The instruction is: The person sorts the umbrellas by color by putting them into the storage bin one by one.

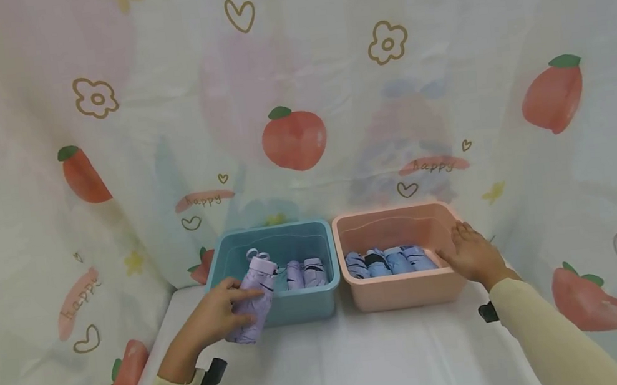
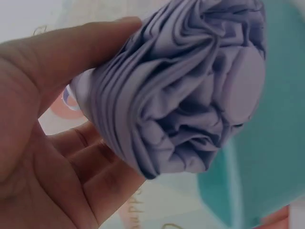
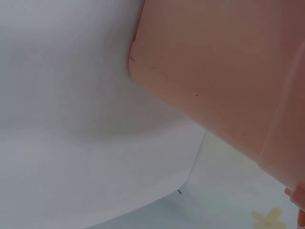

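Note:
My left hand grips a folded lilac umbrella around its middle, tilted, with its capped handle and wrist loop at the top. In the left wrist view the pleated fabric end of the umbrella faces the camera, thumb on one side and fingers on the other. It overlaps the near left corner of a teal bin, where lilac umbrellas lie. On the right rim of a pink bin rests my right hand, fingers straight. Several blue folded umbrellas lie side by side in that bin.
Both bins stand side by side at the back of a white table. A printed fabric curtain hangs close behind them and along both sides. In the right wrist view, the pink bin's outer wall stands near the table edge.

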A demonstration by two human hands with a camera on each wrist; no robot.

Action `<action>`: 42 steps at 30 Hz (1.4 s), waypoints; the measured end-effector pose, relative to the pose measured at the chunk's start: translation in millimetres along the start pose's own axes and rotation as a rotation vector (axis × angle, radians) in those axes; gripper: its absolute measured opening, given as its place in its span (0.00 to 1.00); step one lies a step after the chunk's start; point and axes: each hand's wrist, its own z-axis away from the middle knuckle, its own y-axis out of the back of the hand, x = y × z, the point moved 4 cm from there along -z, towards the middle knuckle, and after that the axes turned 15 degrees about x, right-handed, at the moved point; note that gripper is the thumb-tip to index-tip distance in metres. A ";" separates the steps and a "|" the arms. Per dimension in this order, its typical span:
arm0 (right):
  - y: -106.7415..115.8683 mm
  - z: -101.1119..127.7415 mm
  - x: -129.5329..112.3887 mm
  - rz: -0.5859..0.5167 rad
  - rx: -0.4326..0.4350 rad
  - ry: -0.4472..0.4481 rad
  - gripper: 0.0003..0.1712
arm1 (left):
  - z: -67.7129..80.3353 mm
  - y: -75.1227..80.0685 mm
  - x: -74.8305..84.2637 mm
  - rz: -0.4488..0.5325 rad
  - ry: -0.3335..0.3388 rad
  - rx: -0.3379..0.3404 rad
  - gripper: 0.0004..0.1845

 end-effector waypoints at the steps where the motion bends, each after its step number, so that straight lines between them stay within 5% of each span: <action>1: -0.8 0.5 -0.7 0.000 -0.002 -0.001 0.59 | -7.4 4.0 -1.9 -0.007 0.005 -0.001 0.26; 10: -5.1 4.6 -2.3 0.011 -0.012 0.001 0.57 | -85.8 15.6 -27.8 -0.031 0.047 -0.127 0.25; 20: 1.1 2.7 -3.6 0.040 -0.014 0.005 0.59 | -140.6 -37.3 -79.1 -0.163 0.084 -0.410 0.23; 27: 3.7 6.2 -2.6 0.055 -0.023 -0.007 0.59 | -151.0 -71.0 -104.0 -0.166 0.347 -0.590 0.20; 34: 1.6 4.0 -2.8 0.065 -0.010 -0.024 0.60 | -147.8 -98.6 -111.5 -0.158 0.399 -0.716 0.22; 42: -3.9 4.8 -4.4 0.076 -0.024 -0.042 0.62 | -134.3 -129.4 -135.8 -0.241 0.313 -0.792 0.24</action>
